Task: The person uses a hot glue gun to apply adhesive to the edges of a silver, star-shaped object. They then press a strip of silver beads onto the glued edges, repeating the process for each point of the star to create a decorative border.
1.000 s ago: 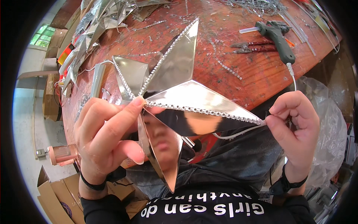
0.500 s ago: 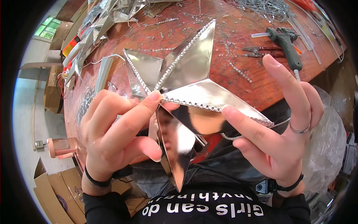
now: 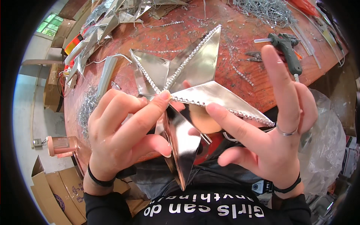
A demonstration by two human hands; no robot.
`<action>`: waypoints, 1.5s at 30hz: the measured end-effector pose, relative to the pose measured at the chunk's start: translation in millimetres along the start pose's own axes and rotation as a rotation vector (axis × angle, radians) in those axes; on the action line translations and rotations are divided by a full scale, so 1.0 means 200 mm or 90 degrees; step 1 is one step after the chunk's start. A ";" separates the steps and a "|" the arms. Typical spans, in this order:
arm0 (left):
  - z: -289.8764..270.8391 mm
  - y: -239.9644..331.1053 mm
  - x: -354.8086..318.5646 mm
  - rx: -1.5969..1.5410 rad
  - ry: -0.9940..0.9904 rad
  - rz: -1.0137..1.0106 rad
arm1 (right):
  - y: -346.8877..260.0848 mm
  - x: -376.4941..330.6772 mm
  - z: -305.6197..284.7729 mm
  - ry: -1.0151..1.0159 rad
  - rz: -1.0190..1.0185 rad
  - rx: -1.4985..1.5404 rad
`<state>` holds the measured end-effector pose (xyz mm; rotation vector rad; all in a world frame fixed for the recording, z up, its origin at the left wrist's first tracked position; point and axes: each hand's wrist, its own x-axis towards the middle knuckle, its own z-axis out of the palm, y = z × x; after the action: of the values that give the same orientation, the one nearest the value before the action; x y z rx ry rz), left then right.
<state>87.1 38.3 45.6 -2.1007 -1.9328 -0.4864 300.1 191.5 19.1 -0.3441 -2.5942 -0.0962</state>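
You have the silver star point(image 3: 195, 71) in front of you between your two hands, over the near edge of the red table point(image 3: 240, 39) and your lap, its mirrored face up. Your left hand point(image 3: 120, 138) holds it at the middle: one fingertip presses on the centre where the ridges meet, while the thumb stands away beside the lower point. The fingers beneath are mostly hidden, so I cannot tell exactly how they grip. Your right hand point(image 3: 266, 146) is spread, one fingertip touching the rhinestone strip point(image 3: 243, 113) along the right point's ridge, the thumb apart from the star and another finger raised. Matching strips line the ridges of the upper two points. Beyond your right hand, a dark green glue gun point(image 3: 287, 48) lies on the table, with a cutting tool point(image 3: 255, 56) just beside it. A tangle of silver strands point(image 3: 258, 13) sits at the far side, and more silver pieces point(image 3: 112, 22) are heaped at the far left. A clear plastic bag point(image 3: 324, 135) hangs to your right.
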 end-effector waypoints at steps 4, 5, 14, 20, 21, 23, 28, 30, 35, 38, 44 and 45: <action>0.02 -0.01 -0.01 0.013 0.022 0.020 | 0.02 -0.03 -0.02 0.128 0.112 0.144; 0.03 -0.02 -0.01 0.017 0.032 0.030 | 0.06 -0.06 -0.01 0.186 0.171 0.205; -0.01 -0.04 -0.05 -0.125 0.014 -0.061 | 0.57 -0.20 0.13 0.048 0.391 0.088; -0.02 -0.08 -0.05 -0.306 0.040 -0.158 | 0.64 -0.12 0.24 -0.155 0.414 -0.093; -0.02 -0.12 -0.05 -0.332 0.048 -0.180 | 0.64 -0.09 0.23 -0.148 0.425 -0.078; -0.03 -0.20 -0.06 -0.386 0.065 -0.221 | 0.64 -0.03 0.23 -0.134 0.448 -0.048; 0.01 -0.37 -0.18 -0.544 0.312 -0.421 | 0.71 0.01 0.21 -0.040 0.429 0.038; 0.03 -0.39 -0.22 -0.641 0.365 -0.458 | 0.70 0.01 0.12 0.035 0.465 0.070; 0.06 -0.39 -0.24 -0.753 0.419 -0.472 | 0.53 0.07 -0.13 0.254 0.434 0.546; 0.03 -0.37 -0.22 -0.771 0.429 -0.448 | 0.36 0.09 -0.21 0.130 0.384 0.486; 0.01 -0.38 -0.27 -0.829 0.416 -0.376 | 0.01 0.10 -0.18 0.085 0.280 0.576; 0.00 -0.38 -0.28 -0.835 0.405 -0.366 | 0.03 0.11 -0.18 0.037 0.263 0.572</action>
<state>8.5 -5.2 20.2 -1.3044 -1.8773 -2.6864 300.5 197.1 61.8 -0.4983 -2.1722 1.1289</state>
